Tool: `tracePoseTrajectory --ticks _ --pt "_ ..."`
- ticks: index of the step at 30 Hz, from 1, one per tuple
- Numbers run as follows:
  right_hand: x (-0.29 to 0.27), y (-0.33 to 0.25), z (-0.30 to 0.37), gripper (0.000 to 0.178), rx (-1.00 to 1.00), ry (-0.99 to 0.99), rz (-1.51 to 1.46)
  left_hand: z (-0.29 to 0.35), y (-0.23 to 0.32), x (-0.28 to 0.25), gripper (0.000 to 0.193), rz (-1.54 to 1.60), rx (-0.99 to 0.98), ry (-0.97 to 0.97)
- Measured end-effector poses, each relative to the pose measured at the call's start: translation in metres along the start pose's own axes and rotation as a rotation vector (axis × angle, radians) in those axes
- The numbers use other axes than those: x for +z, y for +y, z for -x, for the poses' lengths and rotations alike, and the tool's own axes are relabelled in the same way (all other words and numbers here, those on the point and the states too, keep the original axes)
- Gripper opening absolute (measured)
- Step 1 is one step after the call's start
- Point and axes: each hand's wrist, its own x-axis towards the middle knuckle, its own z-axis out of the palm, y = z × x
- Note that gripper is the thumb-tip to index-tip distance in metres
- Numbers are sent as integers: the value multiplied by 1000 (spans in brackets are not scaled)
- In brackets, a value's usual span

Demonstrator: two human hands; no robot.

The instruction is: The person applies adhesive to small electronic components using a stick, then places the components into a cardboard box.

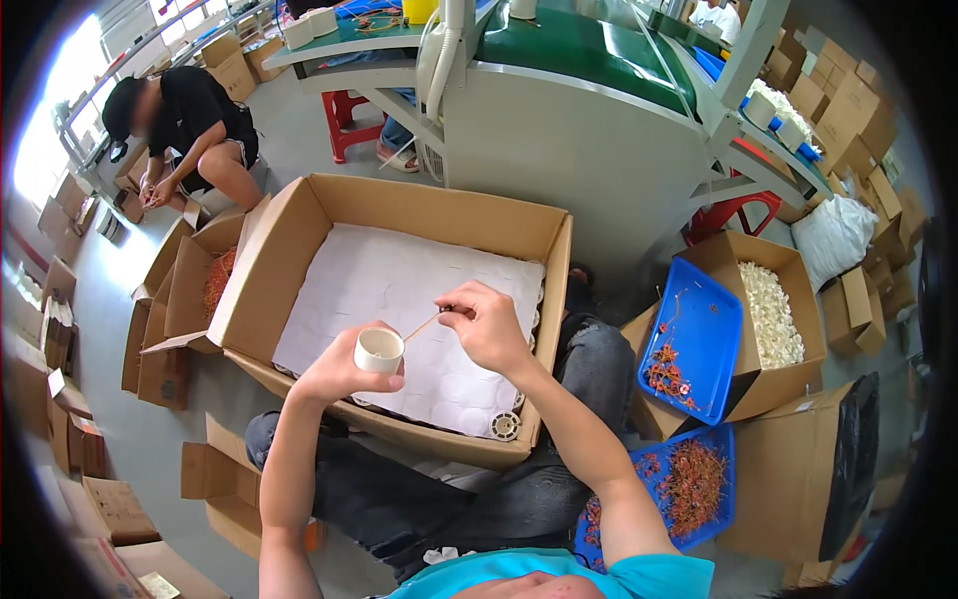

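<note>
My left hand [337, 377] is wrapped round a short white plastic cylinder [379, 351], its round opening facing up. Between the fingertips of my right hand [489, 327] is a small dark part, pinched at the end of a thin orange-brown wire [423, 325]. That wire slants down to the cylinder's rim; its end inside cannot be made out. Both hands are above a large open cardboard box [439, 212]. White paper [399, 275] covers most of its contents. A round slotted white piece [505, 426] shows at the box's near right corner.
To my right are a blue tray [711, 334] with red-orange wired parts, a second blue tray [726, 499] heaped with them, and a carton of white pieces [770, 314]. A green-topped workbench [589, 45] stands ahead. Another person [195, 130] crouches at the far left beside open cartons.
</note>
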Motion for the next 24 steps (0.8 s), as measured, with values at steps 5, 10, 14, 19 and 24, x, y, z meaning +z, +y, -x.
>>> tracePoseTrajectory --ticks 5,10,14,19,24 --pt "5 7 3 19 -143 62 110 -5 -5 1 42 -3 -12 -144" --pt "-6 -2 -3 17 -366 401 259 -19 -26 11 50 -280 291 373" --pt "-13 -18 -2 21 -590 652 231 -14 -16 24 50 -506 341 632" --pt "-4 -37 19 28 -852 603 313 -31 -29 29 53 -589 622 684" --pt "7 -34 22 30 -887 529 325 -30 -30 30 54 -603 721 682"
